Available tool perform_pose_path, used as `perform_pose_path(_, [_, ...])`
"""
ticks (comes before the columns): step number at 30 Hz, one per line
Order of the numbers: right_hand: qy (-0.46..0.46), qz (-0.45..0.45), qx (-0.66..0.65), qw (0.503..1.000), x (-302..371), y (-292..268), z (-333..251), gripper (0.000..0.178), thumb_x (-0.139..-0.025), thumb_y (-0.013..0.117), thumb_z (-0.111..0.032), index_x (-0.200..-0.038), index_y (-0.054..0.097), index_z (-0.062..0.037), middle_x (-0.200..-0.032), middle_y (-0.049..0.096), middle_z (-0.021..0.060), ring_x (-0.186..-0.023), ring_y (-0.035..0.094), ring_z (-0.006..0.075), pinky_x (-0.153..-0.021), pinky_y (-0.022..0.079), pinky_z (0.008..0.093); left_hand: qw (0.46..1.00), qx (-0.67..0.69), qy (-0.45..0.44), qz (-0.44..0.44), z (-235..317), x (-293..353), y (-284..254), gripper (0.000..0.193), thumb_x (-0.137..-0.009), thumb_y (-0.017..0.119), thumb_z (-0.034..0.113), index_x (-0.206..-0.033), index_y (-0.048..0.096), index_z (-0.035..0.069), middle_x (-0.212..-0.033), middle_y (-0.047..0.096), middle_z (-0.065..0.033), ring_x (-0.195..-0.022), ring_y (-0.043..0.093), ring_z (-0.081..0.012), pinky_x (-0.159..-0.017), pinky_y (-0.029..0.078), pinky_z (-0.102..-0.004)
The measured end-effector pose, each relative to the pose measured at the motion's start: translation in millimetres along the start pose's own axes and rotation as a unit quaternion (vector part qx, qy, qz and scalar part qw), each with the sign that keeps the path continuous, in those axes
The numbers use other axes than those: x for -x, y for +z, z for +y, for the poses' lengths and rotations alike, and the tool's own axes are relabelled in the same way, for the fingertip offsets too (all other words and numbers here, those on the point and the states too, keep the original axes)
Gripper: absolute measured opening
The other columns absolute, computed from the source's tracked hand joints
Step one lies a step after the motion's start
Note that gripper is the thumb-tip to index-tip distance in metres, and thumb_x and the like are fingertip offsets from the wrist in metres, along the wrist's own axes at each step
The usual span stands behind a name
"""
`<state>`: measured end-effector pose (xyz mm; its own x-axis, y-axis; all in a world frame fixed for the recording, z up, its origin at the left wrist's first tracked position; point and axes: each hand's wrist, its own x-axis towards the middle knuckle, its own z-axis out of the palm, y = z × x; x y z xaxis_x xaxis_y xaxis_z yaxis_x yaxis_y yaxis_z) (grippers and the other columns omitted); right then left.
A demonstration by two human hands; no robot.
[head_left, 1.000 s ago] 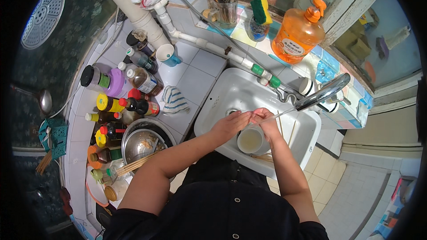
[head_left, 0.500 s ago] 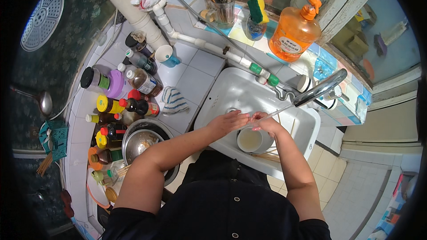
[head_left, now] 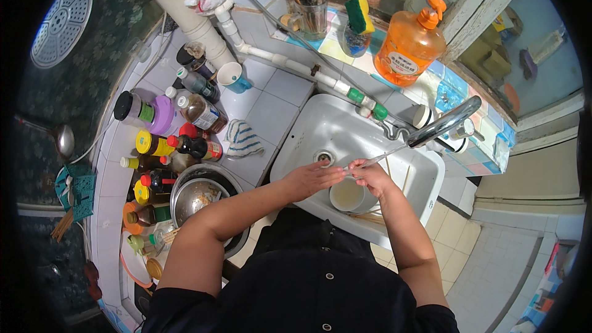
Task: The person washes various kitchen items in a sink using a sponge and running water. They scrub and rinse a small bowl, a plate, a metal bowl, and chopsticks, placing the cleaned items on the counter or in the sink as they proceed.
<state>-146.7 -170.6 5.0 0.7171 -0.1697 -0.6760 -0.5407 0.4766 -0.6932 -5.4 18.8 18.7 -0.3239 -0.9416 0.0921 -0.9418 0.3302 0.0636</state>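
Over the white sink (head_left: 296,129), my left hand (head_left: 313,180) is held flat with its fingers stretched to the right. My right hand (head_left: 371,179) meets those fingertips, its own fingers curled; whether something small is between them I cannot make out. A thin stream of water (head_left: 376,159) runs from the chrome faucet (head_left: 445,122) onto the hands where they meet. Below them, a white bowl (head_left: 346,196) of cloudy liquid stands in the sink. Thin sticks like chopsticks (head_left: 406,177) lie beside the bowl.
Left of the sink are a striped cloth (head_left: 242,140), a paper cup (head_left: 232,78), several sauce bottles (head_left: 196,147) and a metal bowl (head_left: 194,202). On the back ledge stand an orange pump bottle (head_left: 408,46), a sponge (head_left: 359,15) and a glass mug (head_left: 313,15).
My left hand has dropped slightly toward me, and the drain shows more fully behind it. My right hand has shifted a little, its fingers still curled at the left fingertips.
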Motion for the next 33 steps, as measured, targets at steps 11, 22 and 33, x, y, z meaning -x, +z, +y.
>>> perform_pose_path(11, [-0.045, 0.048, 0.115, 0.991, 3.3, 22.3, -8.8, 0.007, -0.073, 0.061, -0.015, -0.078, 0.059, -0.0113, -0.077, 0.059, -0.0035, -0.07, 0.051, 0.0067, -0.059, 0.037, 0.0218, 0.999, -0.013, -0.013, 0.026, 1.9, 2.3, 6.3, 0.048, -0.079, 0.045, 0.011, -0.126, 0.039, 0.006, -0.138, 0.032, -0.0029, -0.127, 0.028, -0.013, -0.107, 0.023, -0.0328])
perform_pose_path(22, [-0.081, 0.063, 0.124, 0.987, -5.8, 28.1, -8.1, 0.014, -0.071, 0.069, -0.013, -0.076, 0.06, -0.0026, -0.071, 0.056, 0.0007, -0.067, 0.049, 0.0093, -0.061, 0.04, 0.023, 0.998, -0.051, -0.035, 0.007, 5.5, 0.4, 14.6, 0.05, -0.079, 0.043, 0.01, -0.128, 0.036, 0.005, -0.136, 0.034, -0.0048, -0.128, 0.027, -0.0149, -0.108, 0.02, -0.0321])
perform_pose_path(33, [0.002, -0.042, 0.139, 0.989, -14.9, 4.1, 7.0, 0.015, -0.079, 0.064, -0.023, -0.085, 0.057, -0.0116, -0.077, 0.053, -0.0054, -0.066, 0.042, 0.0043, -0.054, 0.032, 0.0192, 1.0, -0.02, -0.008, 0.003, 8.8, 2.4, 25.0, 0.05, -0.079, 0.044, 0.011, -0.129, 0.036, 0.006, -0.139, 0.03, -0.0027, -0.13, 0.024, -0.013, -0.109, 0.017, -0.032])
